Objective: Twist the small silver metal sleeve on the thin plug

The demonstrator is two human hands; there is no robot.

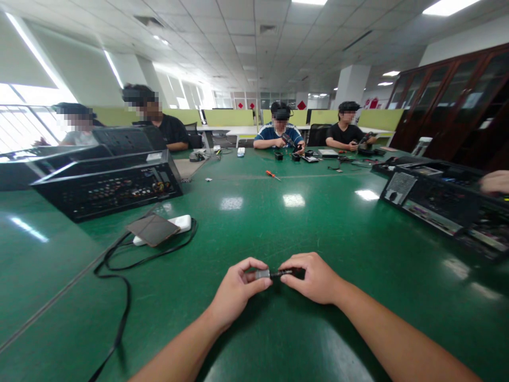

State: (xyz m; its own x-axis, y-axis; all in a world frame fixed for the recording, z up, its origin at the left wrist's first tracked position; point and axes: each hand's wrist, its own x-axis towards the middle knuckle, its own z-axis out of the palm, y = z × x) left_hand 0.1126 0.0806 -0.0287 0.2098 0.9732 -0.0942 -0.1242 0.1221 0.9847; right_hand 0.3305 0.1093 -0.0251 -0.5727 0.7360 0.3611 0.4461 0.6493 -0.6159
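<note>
Just above the green tabletop [254, 228], my two hands meet over a small part. My left hand [234, 289] is closed, pinching a short grey piece [263, 274] between thumb and fingers. A thin black cable-like piece [277, 274] runs from it to the right. Around that black piece, the thumb and fingers of my right hand [312, 278] are closed; its far end is partly hidden in the palm. The grey and black pieces touch in line, but I cannot tell whether they are joined. Their exact kind is too small to make out.
At left lie a white power strip [181, 223], a brown flat piece [154, 229] and a black cord [127, 297]. Open computer cases [107, 185] stand left and right. A screwdriver [272, 174] lies ahead. Several people sit around; another person's hand [495, 182] reaches in at right.
</note>
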